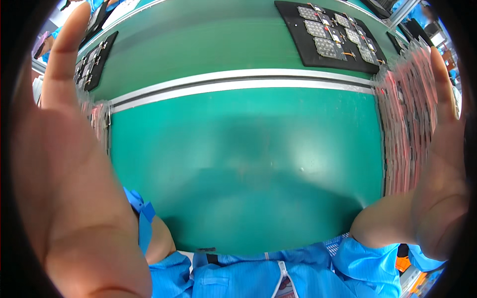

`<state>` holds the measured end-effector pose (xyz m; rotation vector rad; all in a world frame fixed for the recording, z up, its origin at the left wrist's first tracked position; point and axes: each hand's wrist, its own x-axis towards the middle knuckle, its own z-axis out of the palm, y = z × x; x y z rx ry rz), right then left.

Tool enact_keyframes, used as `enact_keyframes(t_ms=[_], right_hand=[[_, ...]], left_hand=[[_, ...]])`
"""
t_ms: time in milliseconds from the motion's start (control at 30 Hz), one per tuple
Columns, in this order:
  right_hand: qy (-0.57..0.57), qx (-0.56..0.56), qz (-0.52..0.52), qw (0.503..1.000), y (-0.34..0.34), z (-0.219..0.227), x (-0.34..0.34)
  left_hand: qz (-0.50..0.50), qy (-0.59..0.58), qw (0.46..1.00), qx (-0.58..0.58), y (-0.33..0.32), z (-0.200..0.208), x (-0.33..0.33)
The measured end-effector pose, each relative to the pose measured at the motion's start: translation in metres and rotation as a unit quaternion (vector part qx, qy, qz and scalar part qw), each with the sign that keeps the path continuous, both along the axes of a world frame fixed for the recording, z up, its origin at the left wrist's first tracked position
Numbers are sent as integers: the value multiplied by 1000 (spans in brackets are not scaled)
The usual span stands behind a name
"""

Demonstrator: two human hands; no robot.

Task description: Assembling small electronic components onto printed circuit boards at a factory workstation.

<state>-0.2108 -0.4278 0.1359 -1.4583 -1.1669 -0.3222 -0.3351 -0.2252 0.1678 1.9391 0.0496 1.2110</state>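
Note:
My left hand point(79, 188) is raised very close to the camera along the left side. One of its fingers stretches upward, and nothing shows in its grasp. A blue strap point(143, 218) is around the left wrist. On the right side my right hand point(439, 198) is held up close in the same way, with a finger extended. The rest of its fingers run out into the dark rim. Beyond it stands a tall stack of clear and reddish plastic trays point(405, 124). Between the hands lies a green work surface point(243, 164).
A metal rail point(238, 79) separates the near surface from a green belt point(198, 44). A black tray with several circuit boards point(330, 37) sits far right on the belt, another black tray point(94, 62) far left. More plastic trays point(97, 119) stand left. A person point(47, 44) is at far left.

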Motion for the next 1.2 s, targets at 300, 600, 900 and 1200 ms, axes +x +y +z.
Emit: enact_keyframes(t_ms=[300,600,900,1200], right_hand=[[16,-9,-29,999,13,22,-10],[-79,21,-39,996,-41,53,32],[204,-43,-106,972,3,0,85],[128,-155,-166,965,43,-124,129]], left_hand=[[8,45,999,24,-5,5,-34],[18,-13,995,101,41,6,-84],[62,256,964,-41,125,-70,-69],[190,271,943,-34,188,-156,-66]])
